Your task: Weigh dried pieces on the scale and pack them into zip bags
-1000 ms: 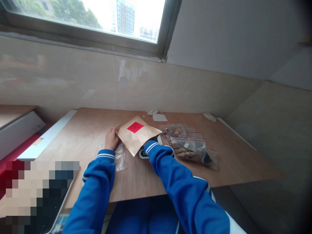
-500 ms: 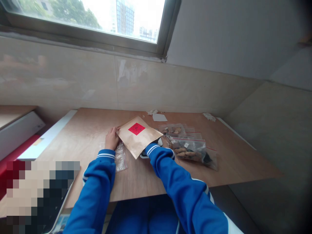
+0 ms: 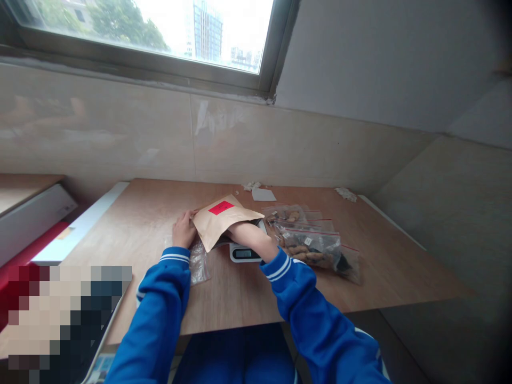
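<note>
A brown kraft paper bag point(image 3: 208, 226) with a red square label lies tilted over a white digital kitchen scale point(image 3: 247, 258), its mouth facing right. My left hand point(image 3: 184, 229) pinches the bag's closed left corner. From the right, my right hand point(image 3: 246, 234) reaches into the bag's mouth; its wrist and forearm show, while the fingers are hidden inside. The scale's display sticks out below my right wrist, its reading too small to make out. Under and beside my left hand lies a clear plastic bag point(image 3: 199, 264).
Right of the scale lie several clear zip bags point(image 3: 308, 245) with brown pieces and something dark inside. At the back are a white card point(image 3: 264, 195) and crumpled white scraps point(image 3: 252, 186), with another scrap point(image 3: 346, 194) further right. A tiled wall point(image 3: 260, 144) borders the wooden table point(image 3: 236, 298).
My right hand has drawn partly back out of the bag, baring the wrist and forearm. The bag's mouth has sagged and the scale's display has come into view. My left hand stays put.
</note>
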{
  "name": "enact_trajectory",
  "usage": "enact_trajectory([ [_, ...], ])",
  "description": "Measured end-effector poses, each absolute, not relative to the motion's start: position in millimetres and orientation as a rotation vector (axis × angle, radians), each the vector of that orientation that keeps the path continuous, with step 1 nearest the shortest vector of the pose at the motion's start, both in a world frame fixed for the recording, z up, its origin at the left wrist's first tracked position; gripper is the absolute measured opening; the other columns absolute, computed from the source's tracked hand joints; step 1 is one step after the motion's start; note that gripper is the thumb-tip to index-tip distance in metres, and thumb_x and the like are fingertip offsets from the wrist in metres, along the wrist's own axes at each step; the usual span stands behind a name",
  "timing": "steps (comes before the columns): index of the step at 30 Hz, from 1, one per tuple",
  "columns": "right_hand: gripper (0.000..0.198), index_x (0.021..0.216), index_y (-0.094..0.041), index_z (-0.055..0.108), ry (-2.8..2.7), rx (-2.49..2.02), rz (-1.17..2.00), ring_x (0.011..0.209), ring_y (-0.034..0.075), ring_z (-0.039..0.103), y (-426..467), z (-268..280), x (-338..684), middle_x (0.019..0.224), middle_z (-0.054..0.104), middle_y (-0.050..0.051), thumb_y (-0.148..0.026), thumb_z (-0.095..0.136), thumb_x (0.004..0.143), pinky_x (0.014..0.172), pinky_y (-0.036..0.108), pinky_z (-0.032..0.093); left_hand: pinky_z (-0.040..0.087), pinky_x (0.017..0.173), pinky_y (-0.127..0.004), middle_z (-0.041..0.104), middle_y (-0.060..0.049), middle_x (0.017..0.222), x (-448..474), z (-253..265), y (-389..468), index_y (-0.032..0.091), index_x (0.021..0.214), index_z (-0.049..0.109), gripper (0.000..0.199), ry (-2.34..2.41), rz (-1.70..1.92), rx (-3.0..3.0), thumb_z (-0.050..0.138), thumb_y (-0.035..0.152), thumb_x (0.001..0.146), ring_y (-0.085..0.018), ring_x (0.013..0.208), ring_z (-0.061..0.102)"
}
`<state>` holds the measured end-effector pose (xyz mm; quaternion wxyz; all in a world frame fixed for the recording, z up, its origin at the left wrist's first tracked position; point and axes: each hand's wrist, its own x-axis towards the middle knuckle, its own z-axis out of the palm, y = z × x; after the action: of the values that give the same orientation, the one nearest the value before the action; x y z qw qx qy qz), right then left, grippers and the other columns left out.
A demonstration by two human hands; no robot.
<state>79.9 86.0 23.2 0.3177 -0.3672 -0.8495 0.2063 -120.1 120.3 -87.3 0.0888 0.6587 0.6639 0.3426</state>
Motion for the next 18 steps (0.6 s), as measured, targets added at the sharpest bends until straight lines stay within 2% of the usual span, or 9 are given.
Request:
enact_trajectory([
  [3,0.035,0.12,-0.021,0.063,-2.512,-0.878,0.428,0.123,0.023,0.054,65,41,97,0.127,0.063,0.004,-0.012,0.054,0.088,0.113,0.039,0.035,0.042,0.084,-0.036,0.064,-0.007,0.114,-119,-87,120,0.023,0.112,0.059,0.032,1.985,1.013,1.951,0.055,0.028,0.08,-0.026,0.103,0.058],
  [8,0.029,0.113,-0.023,0.066,-2.403,-0.877,0.411,0.116,0.021,0.057,43,47,120,0.12,0.064,0.006,-0.012,0.05,0.091,0.101,0.037,0.046,0.042,0.086,-0.037,0.063,-0.007,0.115,-119,-90,120,0.024,0.112,0.059,0.032,1.993,1.018,1.961,0.052,0.026,0.081,-0.026,0.104,0.057],
  [12,0.024,0.109,-0.025,0.067,-2.169,-0.874,0.559,0.107,0.017,0.061,38,44,138,0.111,0.065,0.004,-0.02,0.049,0.095,0.096,0.032,0.048,0.041,0.087,-0.038,0.063,-0.008,0.117,-120,-91,120,0.024,0.115,0.058,0.034,2.01,0.977,1.966,0.051,0.027,0.081,-0.028,0.107,0.056],
  [18,0.02,0.106,-0.026,0.065,-1.611,-0.82,0.859,0.101,0.018,0.064,36,25,171,0.109,0.068,0.003,-0.036,0.061,0.089,0.089,0.032,0.053,0.04,0.087,-0.04,0.063,-0.009,0.116,-118,-87,119,0.024,0.119,0.057,0.037,2.062,0.896,1.954,0.05,0.027,0.083,-0.03,0.109,0.054],
])
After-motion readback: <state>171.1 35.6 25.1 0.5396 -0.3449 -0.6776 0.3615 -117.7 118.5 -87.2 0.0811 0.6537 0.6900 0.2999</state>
